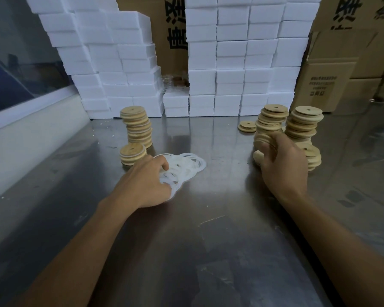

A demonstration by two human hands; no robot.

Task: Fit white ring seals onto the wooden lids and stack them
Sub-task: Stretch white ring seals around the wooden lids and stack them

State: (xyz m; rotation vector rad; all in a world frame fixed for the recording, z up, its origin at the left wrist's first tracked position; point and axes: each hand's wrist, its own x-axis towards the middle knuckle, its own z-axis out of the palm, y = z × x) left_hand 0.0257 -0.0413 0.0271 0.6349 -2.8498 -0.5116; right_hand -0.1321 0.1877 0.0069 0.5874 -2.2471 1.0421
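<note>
Two bare forearms reach forward over a shiny steel table [208, 240] from the bottom of the view. The left hand [146, 185] rests palm down on the near-left edge of a loose pile of white ring seals [184, 167], its fingers curled onto the rings; whether they pinch one cannot be told. This pile lies flat on the table at the middle of the scene and serves as the landmark.

To the right of the pile, the right hand [279, 160] curls its fingers around the lower part of a leaning stack of wooden lids [268, 125], gripping several blurred lids at once. Just right of that stack stands a second tall stack of lids [303, 125], with a shorter stack [312, 156] touching its near side. A single lid [247, 126] lies flat on the table behind and left of the gripped stack.

To the left of the ring pile, just beside it, sits a short stack of lids [132, 154] with white edges showing between the wood. Behind that rises a taller, slightly crooked stack [138, 127].

Beyond the pile, at the far edge of the table, white foam blocks [231, 63] are piled high like a wall, with a gap in the middle. Brown cardboard boxes [341, 63] with black printed characters stand behind and to the right.
</note>
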